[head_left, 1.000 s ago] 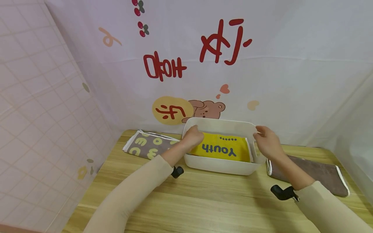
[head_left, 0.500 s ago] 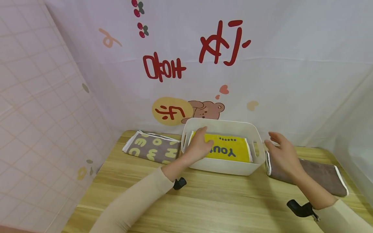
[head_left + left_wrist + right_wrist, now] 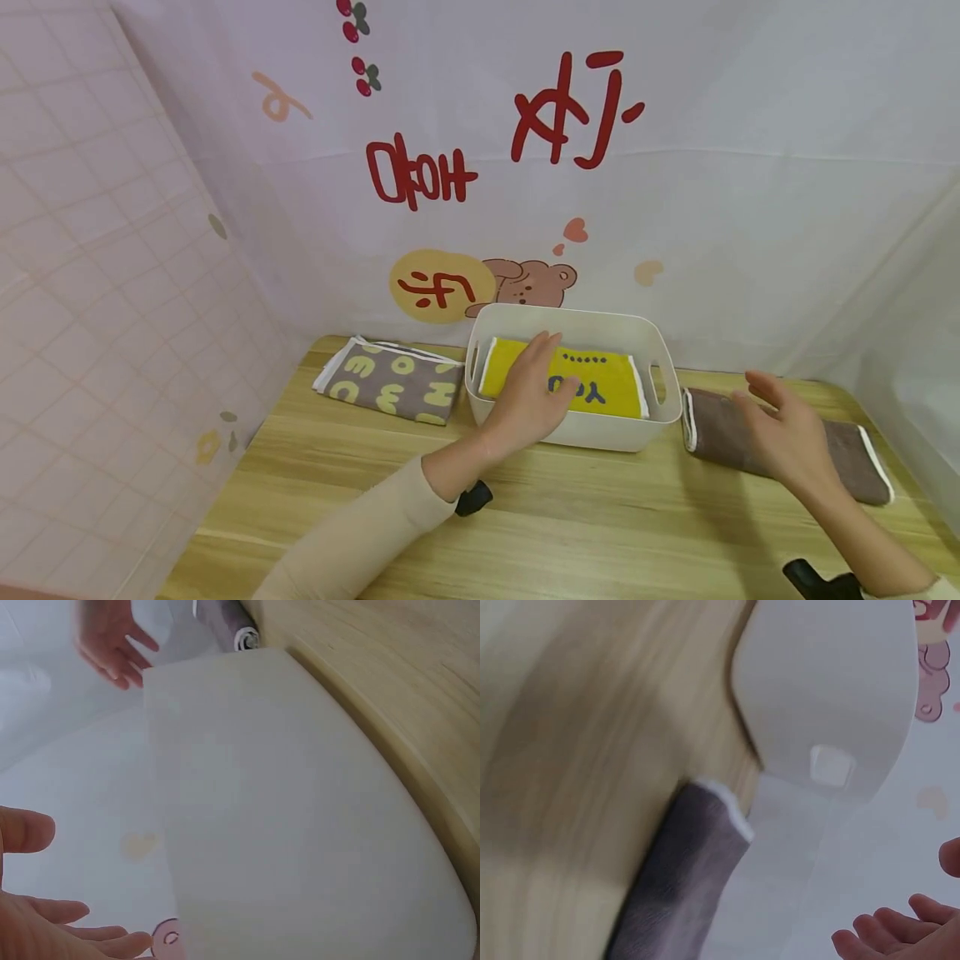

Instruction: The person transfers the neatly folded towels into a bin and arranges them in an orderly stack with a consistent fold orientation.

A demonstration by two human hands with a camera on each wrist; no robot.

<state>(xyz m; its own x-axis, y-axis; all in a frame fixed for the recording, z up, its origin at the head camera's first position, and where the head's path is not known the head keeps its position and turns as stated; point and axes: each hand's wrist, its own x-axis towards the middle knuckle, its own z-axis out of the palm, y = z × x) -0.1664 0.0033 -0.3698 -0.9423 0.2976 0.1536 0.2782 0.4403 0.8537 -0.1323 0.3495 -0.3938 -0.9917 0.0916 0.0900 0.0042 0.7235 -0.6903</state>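
A white plastic basket with handle holes stands against the back wall, and a folded yellow towel with blue "Youth" lettering lies inside. My left hand hovers over the basket's front side with fingers extended, hiding part of the towel; it grips nothing. To the right of the basket, my right hand is held above a folded brown towel with white edging, fingers loose and holding nothing. In the left wrist view, the basket's outer wall fills the middle. The right wrist view shows the brown towel beside the basket.
A folded grey towel with yellow-green letters lies left of the basket. The wooden table meets a white printed cloth wall at the back and a grid-patterned wall on the left.
Both hands have left the basket's ends. The left hand has moved rightward over the front of the basket; the right hand has moved right and toward me, over the brown towel.
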